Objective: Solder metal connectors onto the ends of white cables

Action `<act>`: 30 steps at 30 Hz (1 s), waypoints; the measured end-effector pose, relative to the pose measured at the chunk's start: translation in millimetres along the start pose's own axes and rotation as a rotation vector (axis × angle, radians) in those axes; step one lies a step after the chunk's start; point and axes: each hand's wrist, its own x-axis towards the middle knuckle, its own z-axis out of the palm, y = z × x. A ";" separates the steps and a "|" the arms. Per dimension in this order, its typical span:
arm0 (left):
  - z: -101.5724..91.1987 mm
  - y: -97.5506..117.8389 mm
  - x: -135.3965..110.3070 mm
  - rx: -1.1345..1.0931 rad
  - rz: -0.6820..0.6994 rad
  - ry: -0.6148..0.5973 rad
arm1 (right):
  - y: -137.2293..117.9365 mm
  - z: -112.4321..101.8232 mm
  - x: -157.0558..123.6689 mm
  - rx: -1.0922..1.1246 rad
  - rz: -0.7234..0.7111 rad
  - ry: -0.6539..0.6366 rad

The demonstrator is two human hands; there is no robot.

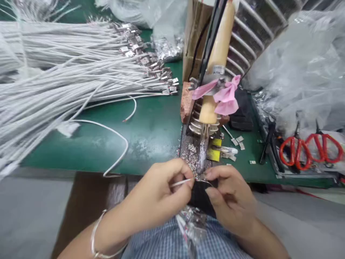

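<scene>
While the left hand (159,194) is pinching the end of a white wire (181,183) between thumb and forefinger, the right hand (231,201) is pinching what seems to be a small metal piece (203,178) against that end. Both hands are working close together at the near edge of the green mat (151,133), just under the tip of the soldering iron (219,54), which is standing tilted in its holder with a pink strip (228,97) tied around it. I am judging that the joining step is going on: wire and piece are being held at the hot tip. The next move is asking for steady fingers, because the two parts are tiny and the tip is very near to the skin.

Around them, a big bundle of wires (67,72) with metal ends is lying on the left, and one loose wire (118,136) is curling across the mat. Grey scraps (188,153) are covering the spot below the tip, and a black pad (201,199) is sitting under the fingers. Red scissors (309,151) are resting well apart on the right. Nothing is blocking the hands, but the scraps are crowding the working spot.
</scene>
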 end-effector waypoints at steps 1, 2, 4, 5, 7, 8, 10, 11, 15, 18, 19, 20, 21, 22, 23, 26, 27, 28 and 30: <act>-0.3 -0.5 0.0 -0.008 0.002 -0.012 | -0.5 -0.2 -0.7 0.011 0.003 0.010; -0.7 -0.9 0.1 -0.014 0.004 -0.022 | -0.9 -0.4 -1.3 0.021 0.006 0.019; -1.1 -1.7 0.0 -0.020 0.009 -0.035 | -1.5 -0.6 -2.1 0.037 0.011 0.033; -1.3 -2.0 0.0 -0.019 0.013 -0.039 | -1.6 -0.7 -2.2 0.046 0.014 0.036; -1.2 -2.6 -0.1 -0.013 0.018 -0.038 | -1.6 -0.6 -2.2 0.053 0.017 0.041; -1.0 -2.8 -0.2 -0.012 0.018 -0.033 | -1.4 -0.6 -2.1 0.051 0.016 0.041; -0.5 -3.2 -0.3 -0.015 0.018 -0.019 | -1.2 -0.5 -2.2 0.039 0.007 0.040; -0.2 -3.5 -0.5 -0.016 0.019 -0.011 | -1.2 -0.5 -2.3 0.035 0.005 0.041; 0.6 -5.1 -1.7 -0.012 0.027 -0.001 | -1.9 0.1 -2.3 0.023 -0.010 0.044; 0.5 -6.0 -2.7 -0.016 0.034 0.009 | -3.3 0.3 -1.3 0.003 -0.022 0.043; 0.4 -6.1 -2.9 -0.021 0.035 0.012 | -3.8 0.3 -0.7 -0.006 -0.022 0.043; 0.3 -6.1 -2.9 -0.029 0.037 0.015 | -4.2 0.3 -0.2 -0.014 -0.024 0.043; 0.2 -6.1 -2.9 -0.036 0.039 0.016 | -4.6 0.2 0.2 -0.021 -0.025 0.042; 0.1 -6.0 -2.8 -0.043 0.041 0.018 | -4.8 0.2 0.6 -0.028 -0.024 0.042; 0.1 -5.9 -2.7 -0.048 0.042 0.020 | -4.8 0.3 0.9 -0.031 -0.023 0.042; 0.4 -6.0 -2.7 -0.053 0.046 0.020 | -4.3 0.6 1.4 -0.028 -0.023 0.044; 0.6 -6.1 -2.8 -0.054 0.044 0.018 | -4.0 0.8 1.5 -0.026 -0.026 0.043; 0.8 -6.2 -2.9 -0.057 0.040 0.016 | -3.8 0.9 1.6 -0.026 -0.031 0.040; 1.1 -6.6 -3.3 -0.063 0.035 0.013 | -3.9 1.0 1.7 -0.032 -0.039 0.031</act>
